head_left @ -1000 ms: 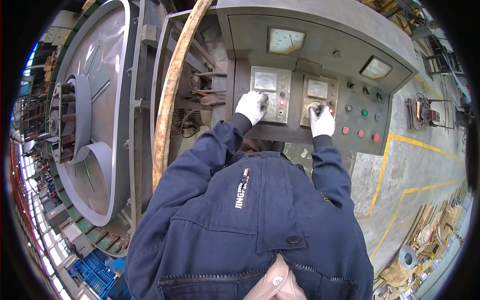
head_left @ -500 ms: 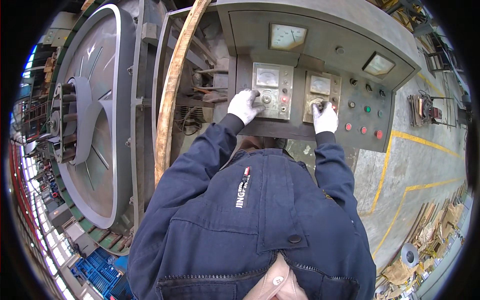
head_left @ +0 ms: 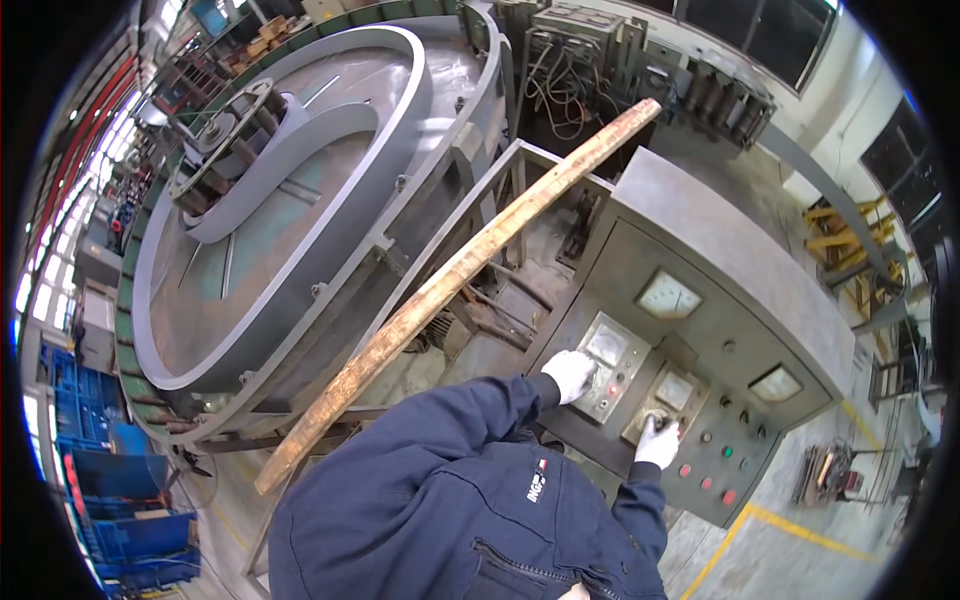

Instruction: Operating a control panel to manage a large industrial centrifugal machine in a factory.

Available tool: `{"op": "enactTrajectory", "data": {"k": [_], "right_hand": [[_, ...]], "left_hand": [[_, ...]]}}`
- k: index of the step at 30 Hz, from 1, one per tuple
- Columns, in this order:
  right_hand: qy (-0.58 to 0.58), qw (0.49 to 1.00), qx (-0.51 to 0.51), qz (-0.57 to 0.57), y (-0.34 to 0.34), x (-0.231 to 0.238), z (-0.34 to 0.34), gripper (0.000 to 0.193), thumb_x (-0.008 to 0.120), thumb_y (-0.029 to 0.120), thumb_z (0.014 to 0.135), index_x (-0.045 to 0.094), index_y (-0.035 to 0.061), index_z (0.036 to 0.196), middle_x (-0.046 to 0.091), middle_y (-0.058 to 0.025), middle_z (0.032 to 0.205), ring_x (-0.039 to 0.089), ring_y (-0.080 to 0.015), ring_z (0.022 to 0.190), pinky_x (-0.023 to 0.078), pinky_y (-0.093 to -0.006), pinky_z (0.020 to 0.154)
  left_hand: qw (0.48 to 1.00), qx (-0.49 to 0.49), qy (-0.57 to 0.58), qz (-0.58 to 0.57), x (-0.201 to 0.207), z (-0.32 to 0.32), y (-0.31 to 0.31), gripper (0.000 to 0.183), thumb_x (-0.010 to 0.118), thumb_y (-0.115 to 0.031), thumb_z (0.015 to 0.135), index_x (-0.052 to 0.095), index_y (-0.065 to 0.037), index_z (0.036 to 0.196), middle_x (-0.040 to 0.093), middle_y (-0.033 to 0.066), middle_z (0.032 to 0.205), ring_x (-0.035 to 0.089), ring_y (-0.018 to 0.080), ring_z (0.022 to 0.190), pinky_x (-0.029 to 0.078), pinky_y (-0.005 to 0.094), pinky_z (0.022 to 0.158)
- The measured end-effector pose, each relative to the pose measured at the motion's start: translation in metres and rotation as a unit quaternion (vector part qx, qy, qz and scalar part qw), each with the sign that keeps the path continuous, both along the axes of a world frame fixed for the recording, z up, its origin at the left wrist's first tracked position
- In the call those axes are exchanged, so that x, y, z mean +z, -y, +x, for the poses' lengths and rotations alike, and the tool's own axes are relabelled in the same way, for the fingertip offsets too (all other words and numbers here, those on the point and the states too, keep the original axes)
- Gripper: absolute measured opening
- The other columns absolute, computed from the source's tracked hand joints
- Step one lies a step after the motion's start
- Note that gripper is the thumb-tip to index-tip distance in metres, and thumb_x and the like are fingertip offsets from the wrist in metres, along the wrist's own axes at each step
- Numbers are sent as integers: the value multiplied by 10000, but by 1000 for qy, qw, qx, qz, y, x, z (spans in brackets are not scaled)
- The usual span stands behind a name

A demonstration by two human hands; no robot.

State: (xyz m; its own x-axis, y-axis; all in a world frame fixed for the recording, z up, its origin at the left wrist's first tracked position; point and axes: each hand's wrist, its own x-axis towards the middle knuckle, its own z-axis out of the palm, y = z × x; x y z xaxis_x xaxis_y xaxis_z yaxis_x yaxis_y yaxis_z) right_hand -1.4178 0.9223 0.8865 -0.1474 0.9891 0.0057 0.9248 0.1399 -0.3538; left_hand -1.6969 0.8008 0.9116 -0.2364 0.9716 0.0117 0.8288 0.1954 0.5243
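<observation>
At the far left, blue crates are standing stacked on the floor, near a row of bright windows. Just right of them, a large grey oval machine frame is filling the left half of the scene, tilted and ringed by a green-edged rim. A long rusty wooden beam is leaning across its right side, running from near left up to far right, over an open metal frame with cables behind it.

A person in a dark blue work jacket is standing at the near middle, both arms reaching forward to a grey control cabinet. The left hand, wearing a white glove, is resting on the left meter panel, fingers curled against its lower edge beside a lit red button; whether it is gripping a knob I cannot tell. The right hand, also in a white glove, is closing around a knob on the right meter panel. Right of it, a cluster of red and green push buttons is sitting on the cabinet face. At the far right, a yellow floor line is running past stacked metal parts.
</observation>
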Motion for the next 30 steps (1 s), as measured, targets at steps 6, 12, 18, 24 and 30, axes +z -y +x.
{"op": "enactTrajectory", "data": {"k": [6,12,18,24,30], "right_hand": [[-14,1000,1,-16,2,4,0,389,818,388,941,701,84,1154,787,-199,1063,762,-397,983,592,-494,886],[-17,1000,9,19,1,-2,1,370,816,374,929,710,72,1115,783,-218,998,767,-416,933,601,-516,856],[-16,1000,6,7,1,1,0,367,816,371,933,714,75,1124,787,-210,1017,770,-407,945,602,-514,860],[-10,1000,14,7,-1,-1,3,380,818,370,932,715,64,1132,788,-205,1016,770,-398,947,600,-511,860],[-1,1000,15,0,2,8,-2,378,807,364,938,713,54,1133,786,-209,1023,767,-403,951,598,-515,862]], "left_hand": [[1000,1,9,-12,4,1,1,171,722,-189,855,721,-66,976,747,189,981,735,405,970,569,535,869],[999,5,20,41,-2,0,1,175,751,-161,795,706,-66,935,714,207,955,713,435,938,570,550,832],[998,-10,29,46,-6,-2,2,206,745,-131,782,714,-63,973,696,204,980,700,427,973,568,540,843],[998,-22,29,50,-11,-3,0,216,735,-117,784,718,-65,994,694,204,999,696,425,990,567,534,852],[998,-23,30,50,-5,-4,2,199,727,-111,794,722,-69,989,698,205,991,699,430,990,566,544,856]]}}
